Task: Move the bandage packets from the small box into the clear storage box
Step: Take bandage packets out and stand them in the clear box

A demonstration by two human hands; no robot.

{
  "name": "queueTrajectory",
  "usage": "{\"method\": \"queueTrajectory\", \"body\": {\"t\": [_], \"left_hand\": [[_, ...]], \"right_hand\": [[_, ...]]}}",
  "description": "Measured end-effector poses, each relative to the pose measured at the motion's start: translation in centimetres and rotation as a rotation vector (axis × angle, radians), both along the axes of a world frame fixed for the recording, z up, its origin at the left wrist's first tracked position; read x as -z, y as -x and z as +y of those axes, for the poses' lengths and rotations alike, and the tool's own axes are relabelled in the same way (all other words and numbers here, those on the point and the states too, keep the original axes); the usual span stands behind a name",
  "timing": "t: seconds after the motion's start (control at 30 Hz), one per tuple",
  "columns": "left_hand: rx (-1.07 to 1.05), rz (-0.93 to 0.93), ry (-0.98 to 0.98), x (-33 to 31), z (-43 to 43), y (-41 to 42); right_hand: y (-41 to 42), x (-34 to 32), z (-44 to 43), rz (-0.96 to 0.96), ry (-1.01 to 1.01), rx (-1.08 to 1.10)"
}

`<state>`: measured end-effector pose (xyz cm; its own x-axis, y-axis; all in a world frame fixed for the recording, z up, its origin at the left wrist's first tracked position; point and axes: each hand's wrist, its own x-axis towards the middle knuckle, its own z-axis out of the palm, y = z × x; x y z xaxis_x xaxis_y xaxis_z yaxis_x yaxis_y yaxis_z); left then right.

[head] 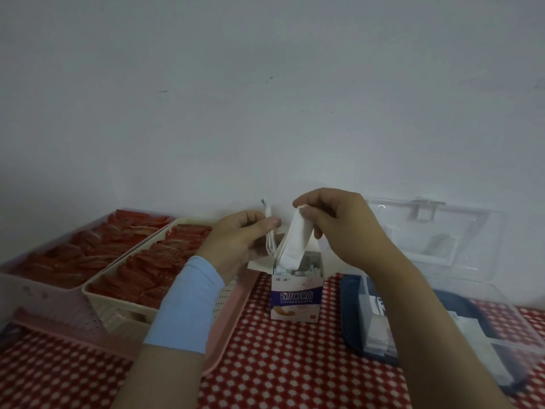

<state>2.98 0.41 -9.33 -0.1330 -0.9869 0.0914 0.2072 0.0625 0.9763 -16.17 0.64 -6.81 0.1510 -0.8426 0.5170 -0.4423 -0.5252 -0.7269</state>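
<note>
The small white and purple bandage box [296, 296] stands open on the red checked tablecloth, with several packets showing inside. My right hand [339, 222] pinches a strip of white bandage packets [295, 243] by its top end, its lower end still at the box mouth. My left hand [239, 237], above the box's left flap, grips a thin bunch of packets [267, 225] held on edge. The clear storage box [477, 343] sits to the right, partly behind my right forearm, with white packets inside.
The clear box's lid [442, 231] stands open against the wall, on a dark blue tray [354, 326]. At left, a cream basket [124, 293] and a pink tray [38, 278] hold several red packets. A white wall rises close behind.
</note>
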Motion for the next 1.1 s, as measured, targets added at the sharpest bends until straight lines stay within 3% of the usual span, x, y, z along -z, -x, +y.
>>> {"method": "queueTrajectory", "body": {"t": [0.17,0.33,0.5,0.67,0.77,0.87,1.1], "left_hand": [[0.278,0.091,-0.059,-0.2,0.7,0.9],[0.32,0.246,-0.11,0.2,0.8,2.0],[0.325,0.245,-0.125,0.6,0.7,2.0],[0.268,0.29,-0.135,0.6,0.3,1.8],[0.268,0.273,-0.124,0.8,0.1,1.5],[0.281,0.282,-0.119,0.9,0.1,1.6],[0.331,0.287,-0.085,1.0,0.1,1.6]], "right_hand": [[-0.9,0.0,0.3,-0.098,0.047,-0.042],[-1.3,0.1,0.7,-0.154,0.048,-0.014],[-1.8,0.5,0.6,-0.142,0.052,0.018],[-1.3,0.4,0.5,0.022,0.032,0.165],[-0.7,0.0,1.2,0.047,-0.019,-0.017],[-0.5,-0.3,1.8,0.215,-0.094,-0.179],[-1.1,0.4,1.6,0.239,0.042,-0.162]]}}
